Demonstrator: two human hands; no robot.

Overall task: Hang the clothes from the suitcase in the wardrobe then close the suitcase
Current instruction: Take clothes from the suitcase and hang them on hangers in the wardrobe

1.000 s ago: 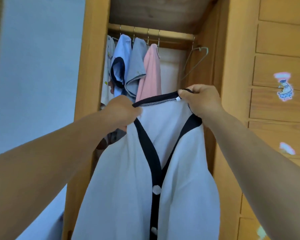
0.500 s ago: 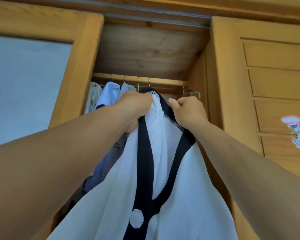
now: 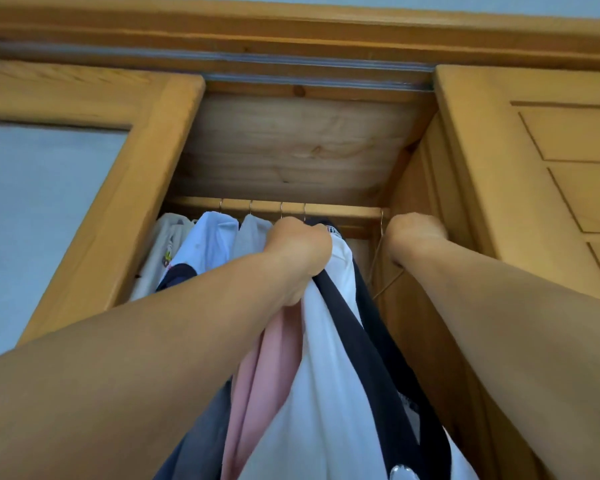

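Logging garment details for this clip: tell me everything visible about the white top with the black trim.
The white top with black trim looks like soft woven cloth, with a broad black band along its V-neck and front edge and a pale round button low on that band. It hangs limp, raised to just under the wardrobe rail. The left hand grips it bunched near the collar; the pink garment lies against its left side. Its lower part is out of frame.

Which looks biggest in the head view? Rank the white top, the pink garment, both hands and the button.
1. white top
2. pink garment
3. left hand and right hand: they look alike, so no ranking between them
4. button, partly cut off by the frame edge
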